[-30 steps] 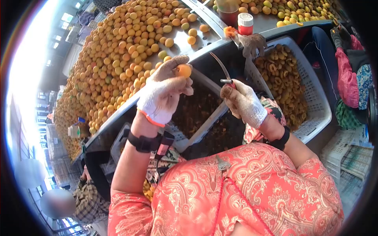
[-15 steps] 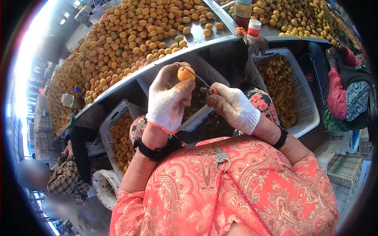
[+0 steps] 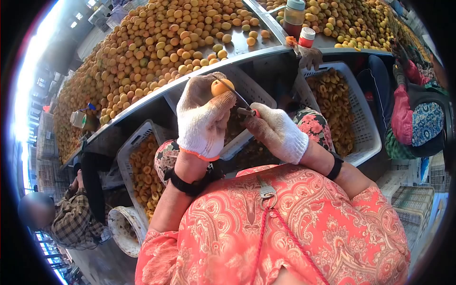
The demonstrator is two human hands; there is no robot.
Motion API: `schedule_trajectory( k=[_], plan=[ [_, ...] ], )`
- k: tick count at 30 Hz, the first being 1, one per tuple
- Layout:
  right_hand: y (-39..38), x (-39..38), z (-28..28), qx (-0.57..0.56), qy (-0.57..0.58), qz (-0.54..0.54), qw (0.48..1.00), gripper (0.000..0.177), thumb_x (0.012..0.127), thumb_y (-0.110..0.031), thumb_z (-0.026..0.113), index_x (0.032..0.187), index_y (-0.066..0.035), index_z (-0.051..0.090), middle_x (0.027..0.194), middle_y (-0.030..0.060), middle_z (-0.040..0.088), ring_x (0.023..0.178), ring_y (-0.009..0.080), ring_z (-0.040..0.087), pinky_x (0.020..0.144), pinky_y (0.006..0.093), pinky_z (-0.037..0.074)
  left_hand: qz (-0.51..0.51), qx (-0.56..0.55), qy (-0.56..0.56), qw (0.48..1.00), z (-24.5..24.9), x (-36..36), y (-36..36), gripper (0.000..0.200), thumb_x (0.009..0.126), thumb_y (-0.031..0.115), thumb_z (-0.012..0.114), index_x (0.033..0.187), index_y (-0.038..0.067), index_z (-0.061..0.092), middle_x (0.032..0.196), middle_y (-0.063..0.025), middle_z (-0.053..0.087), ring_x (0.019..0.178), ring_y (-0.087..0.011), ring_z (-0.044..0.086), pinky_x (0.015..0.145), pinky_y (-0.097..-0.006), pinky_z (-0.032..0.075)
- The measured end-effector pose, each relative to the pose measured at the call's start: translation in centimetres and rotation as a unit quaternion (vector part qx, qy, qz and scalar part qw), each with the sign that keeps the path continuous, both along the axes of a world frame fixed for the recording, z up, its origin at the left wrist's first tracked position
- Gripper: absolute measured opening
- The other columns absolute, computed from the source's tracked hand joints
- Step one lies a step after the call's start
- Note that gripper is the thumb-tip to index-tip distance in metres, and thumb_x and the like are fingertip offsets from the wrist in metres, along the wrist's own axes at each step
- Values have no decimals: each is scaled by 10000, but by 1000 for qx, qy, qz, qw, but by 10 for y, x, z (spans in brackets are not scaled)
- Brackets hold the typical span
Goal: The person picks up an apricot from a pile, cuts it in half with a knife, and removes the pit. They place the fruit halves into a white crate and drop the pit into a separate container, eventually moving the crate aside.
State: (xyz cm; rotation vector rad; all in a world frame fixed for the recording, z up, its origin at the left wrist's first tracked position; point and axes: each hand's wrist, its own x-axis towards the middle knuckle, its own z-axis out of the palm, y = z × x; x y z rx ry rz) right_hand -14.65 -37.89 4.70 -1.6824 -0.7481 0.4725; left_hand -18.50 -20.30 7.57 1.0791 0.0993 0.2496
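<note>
Blade of the thin, curved metal knife [image 3: 241, 98] lies across the round orange-yellow fruit [image 3: 218, 89]; a second ago the two were well apart. Contact holds since the half-second mark, with little shift in either hand. Meaning for the work: both hands now meet at one fruit, tool at its skin. Cannot tell whether the skin is broken.

Left hand [image 3: 202, 118], in a stained white knit glove: grip closed round the fruit, held up in front of the metal table [image 3: 236, 48]. Right hand [image 3: 279, 130], gloved likewise: grip closed on the knife handle.

Counts. Fruit in hand: one. Knives: one. Gloves worn: two; one loose brown-stained glove [image 3: 311, 57] hangs at the table edge. Bottles near it: two, one red with white cap [image 3: 307, 38], one tall, clear, holding dark liquid [image 3: 293, 21]. White plastic crates showing fruit pieces: two, left [image 3: 122, 161] and right [image 3: 366, 126]; those under the hands are too covered to number. White bucket [image 3: 112, 225]: one. Heaped whole orange fruit [image 3: 156, 42]: beyond counting.
</note>
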Motion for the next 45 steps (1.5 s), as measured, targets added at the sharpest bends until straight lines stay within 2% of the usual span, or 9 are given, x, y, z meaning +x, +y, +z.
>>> schedule_trajectory(
  k=[7, 10, 12, 28, 31, 35, 38, 43, 45],
  plan=[
    [2, -2, -11, -35, -67, -49, 996, 286, 1011, -311, 539, 952, -32, 512, 697, 219, 599, 678, 414, 622, 597, 441, 475, -44, -97, -18, 994, -5, 4, -7, 266, 908, 8, 632, 1172, 12, 595, 908, -92, 645, 539, -50, 456, 484, -187, 354],
    [6, -3, -19, -46, -140, -89, 985, 259, 1004, -296, 535, 963, -42, 508, 722, 238, 625, 754, 456, 631, 601, 497, 482, -41, -75, 7, 996, -13, 10, -6, 263, 1005, 208, 558, 1184, 22, 608, 863, -124, 662, 463, -62, 397, 452, -213, 337],
    [8, -3, -24, -48, -148, -98, 983, 247, 1003, -279, 546, 957, -41, 497, 700, 222, 605, 727, 443, 630, 581, 467, 467, -75, -58, 19, 995, -24, 11, 1, 367, 1030, 358, 521, 1168, 31, 616, 853, -113, 677, 492, -78, 424, 471, -229, 358],
    [11, -5, -19, -87, -101, -119, 984, 276, 997, -308, 537, 1026, -34, 537, 743, 227, 654, 760, 439, 651, 628, 527, 485, -30, -82, 10, 996, -44, 22, -3, 298, 1002, 241, 586, 1204, 23, 581, 988, -104, 655, 800, -180, 618, 718, -312, 521],
    [14, -2, -40, -85, -149, -144, 975, 296, 987, -307, 537, 1057, -19, 536, 759, 235, 661, 763, 440, 654, 638, 531, 492, -8, -34, 6, 999, -44, 13, -20, 339, 1009, 306, 575, 1196, 24, 580, 997, -108, 667, 828, -190, 642, 712, -313, 535],
    [18, 2, -43, -135, -147, -152, 968, 257, 998, -265, 541, 1044, -12, 551, 839, 254, 667, 854, 446, 656, 655, 479, 508, -127, -197, 48, 971, -42, 13, -12, 409, 948, 417, 651, 1101, 39, 612, 997, -86, 665, 881, -197, 643, 744, -305, 527],
    [18, 3, -52, -31, -119, -126, 984, 272, 979, -292, 546, 978, -20, 561, 754, 235, 657, 749, 423, 665, 631, 487, 494, -46, -120, 53, 990, -52, 18, -6, 375, 964, 420, 624, 1039, 54, 651, 1068, -110, 667, 987, -228, 619, 860, -377, 512],
    [2, 2, -24, -24, -112, -104, 988, 266, 960, -275, 626, 922, -16, 579, 668, 185, 619, 635, 316, 664, 561, 389, 474, -24, -177, -5, 984, -66, 21, 38, 287, 977, 355, 609, 1028, 77, 655, 1054, -99, 683, 965, -203, 647, 781, -356, 529],
    [3, 1, -40, 49, -107, -117, 986, 288, 932, -289, 668, 920, -14, 586, 662, 209, 602, 622, 342, 650, 546, 405, 458, -42, -203, 4, 978, -70, 15, 42, 324, 933, 274, 668, 1141, 31, 614, 891, -41, 620, 723, -126, 523, 625, -304, 445]
  ],
)
